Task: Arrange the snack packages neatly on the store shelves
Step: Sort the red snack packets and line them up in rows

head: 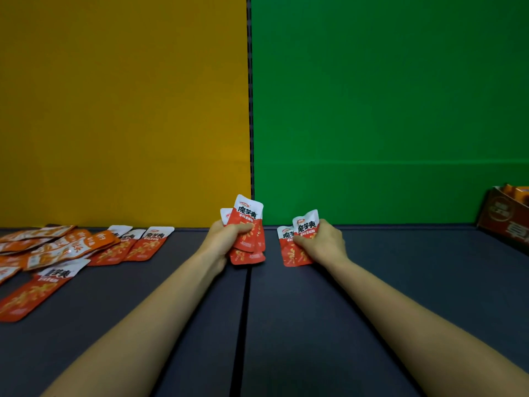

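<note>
The left hand point(226, 239) is closed around a fanned stack point(247, 222) of red-and-white snack packets, the thumb laid across the front one; the stack is held upright over the seam of the shelf point(400, 296). The right hand point(323, 242) is curled over a pair point(300, 230) of like packets just right of the seam, low against the shelf; whether they touch it cannot be told. The number in the stack is hidden by overlap, and the fingertips are covered by the packets. A loose pile point(57, 247) of packets is spread at far left, partly cut off by the edge. A cardboard box point(506, 222) at far right is cut off too. Each packet is white-topped with black characters and red below.
</note>
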{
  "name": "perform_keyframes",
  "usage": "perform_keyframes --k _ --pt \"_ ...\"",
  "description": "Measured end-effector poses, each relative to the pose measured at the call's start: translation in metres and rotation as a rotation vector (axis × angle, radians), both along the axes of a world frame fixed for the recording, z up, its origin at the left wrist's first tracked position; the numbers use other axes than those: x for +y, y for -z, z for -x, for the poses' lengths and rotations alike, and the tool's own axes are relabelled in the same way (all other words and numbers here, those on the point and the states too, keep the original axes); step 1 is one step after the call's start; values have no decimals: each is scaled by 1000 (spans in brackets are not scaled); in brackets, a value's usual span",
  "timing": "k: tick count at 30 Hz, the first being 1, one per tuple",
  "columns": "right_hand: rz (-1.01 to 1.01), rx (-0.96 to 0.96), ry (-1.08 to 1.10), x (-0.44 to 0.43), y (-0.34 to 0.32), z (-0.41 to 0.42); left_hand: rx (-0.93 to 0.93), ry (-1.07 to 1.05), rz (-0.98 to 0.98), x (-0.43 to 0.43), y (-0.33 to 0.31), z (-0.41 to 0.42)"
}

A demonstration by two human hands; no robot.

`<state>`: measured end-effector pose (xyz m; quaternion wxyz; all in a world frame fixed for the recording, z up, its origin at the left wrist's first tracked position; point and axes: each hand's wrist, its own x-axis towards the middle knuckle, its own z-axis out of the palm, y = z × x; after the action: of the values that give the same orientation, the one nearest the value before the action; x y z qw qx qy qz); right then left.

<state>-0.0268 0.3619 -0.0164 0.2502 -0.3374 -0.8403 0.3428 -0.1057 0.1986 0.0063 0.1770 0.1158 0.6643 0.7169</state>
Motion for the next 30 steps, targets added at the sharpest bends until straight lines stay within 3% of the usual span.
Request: perform_keyframes --k 9,13,16,30 --pt "-14 -14 -36 0 -1 -5 4 -9 -5 -4 2 0" --pt "187 85 -39 18 -10 -11 -3 4 -19 -7 0 -5" --pt "253 55 -66 40 -13 -23 -2 14 -33 -8 -3 -9" --pt "-142 -213 -24 43 -2 -18 3 145 -34 10 0 -34"
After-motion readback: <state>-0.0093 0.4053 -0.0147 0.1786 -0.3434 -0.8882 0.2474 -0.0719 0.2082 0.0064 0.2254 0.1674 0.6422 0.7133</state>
